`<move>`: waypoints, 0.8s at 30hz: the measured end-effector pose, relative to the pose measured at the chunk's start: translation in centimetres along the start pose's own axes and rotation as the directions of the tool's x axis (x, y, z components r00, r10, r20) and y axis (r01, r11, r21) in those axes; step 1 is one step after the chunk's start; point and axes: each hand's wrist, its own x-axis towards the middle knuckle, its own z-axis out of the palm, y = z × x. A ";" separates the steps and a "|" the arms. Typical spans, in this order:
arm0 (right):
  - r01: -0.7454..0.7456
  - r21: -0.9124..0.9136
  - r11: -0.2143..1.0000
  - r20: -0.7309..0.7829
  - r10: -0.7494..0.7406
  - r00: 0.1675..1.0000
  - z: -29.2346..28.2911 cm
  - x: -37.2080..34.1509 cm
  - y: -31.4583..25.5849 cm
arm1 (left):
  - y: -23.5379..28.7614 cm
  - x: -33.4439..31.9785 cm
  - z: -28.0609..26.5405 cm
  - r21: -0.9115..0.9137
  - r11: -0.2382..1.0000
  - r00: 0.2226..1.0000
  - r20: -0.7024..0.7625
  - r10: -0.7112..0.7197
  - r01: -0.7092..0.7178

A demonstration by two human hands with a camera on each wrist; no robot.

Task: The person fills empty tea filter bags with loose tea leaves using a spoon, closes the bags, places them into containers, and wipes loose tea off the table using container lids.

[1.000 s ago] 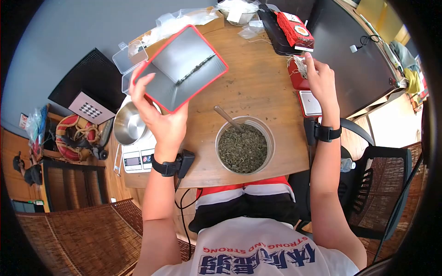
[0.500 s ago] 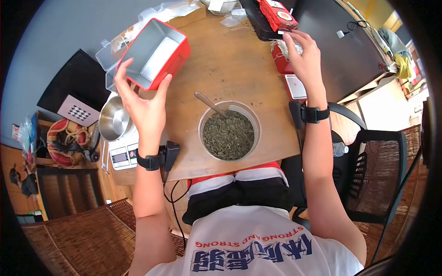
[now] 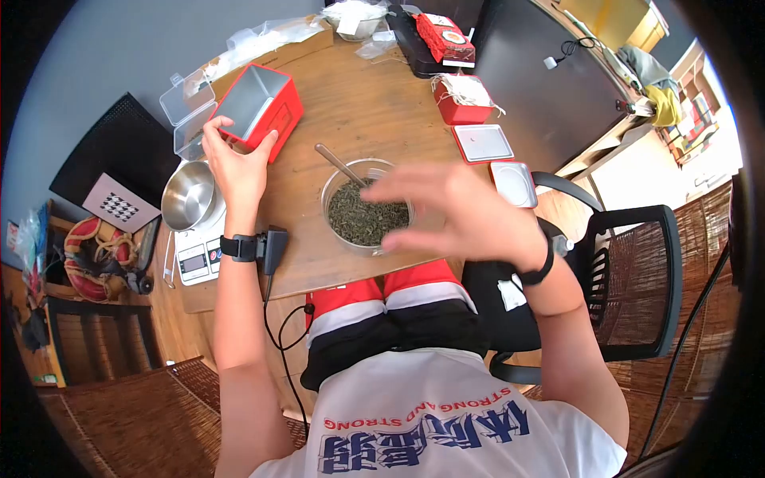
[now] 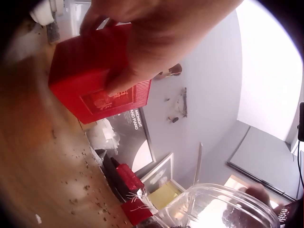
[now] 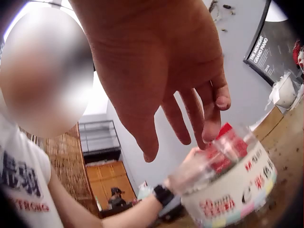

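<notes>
My left hand [image 3: 239, 171] grips a red rectangular tin [image 3: 285, 119] at the table's far left, thumb on one side and fingers on the other. The tin is tilted, its silvery inside showing from above; in the left wrist view its red wall [image 4: 90, 61] is low over the wood. My right hand [image 3: 454, 211], fingers spread and holding nothing, hovers above the right part of a round clear tub [image 5: 232, 202] with a printed label. Dried green leaves [image 3: 358, 219] fill the tub, and a metal spoon [image 3: 339, 163] stands in them. The right hand covers part of the tub.
On the left are a steel pot [image 3: 187, 195], a digital scale [image 3: 191, 264] and an open clear plastic box [image 3: 185, 102]. To the right stand a red box of white stringed bags [image 3: 464, 99] and two shallow red-rimmed lids [image 3: 484, 143]. A red packet [image 3: 438, 38] lies at the back.
My right hand has left the box of stringed bags and swung left and nearer, over the tub. The tin has turned from mouth toward the camera to showing its red side.
</notes>
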 end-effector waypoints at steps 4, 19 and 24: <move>-0.033 -0.185 0.982 0.075 0.048 0.996 2.8 -3.0 -1.1 | 0.0 -0.1 -0.2 0.040 0.998 0.999 -0.009 -0.046 0.046; -0.167 -0.254 0.953 -0.161 0.129 0.978 -0.9 4.9 7.6 | -0.8 -0.2 -0.3 0.102 0.994 0.999 0.009 -0.031 0.030; -0.078 -0.356 0.931 -0.207 0.002 0.978 0.0 10.7 15.4 | -1.0 -0.4 0.1 0.092 0.996 1.000 -0.003 -0.006 0.006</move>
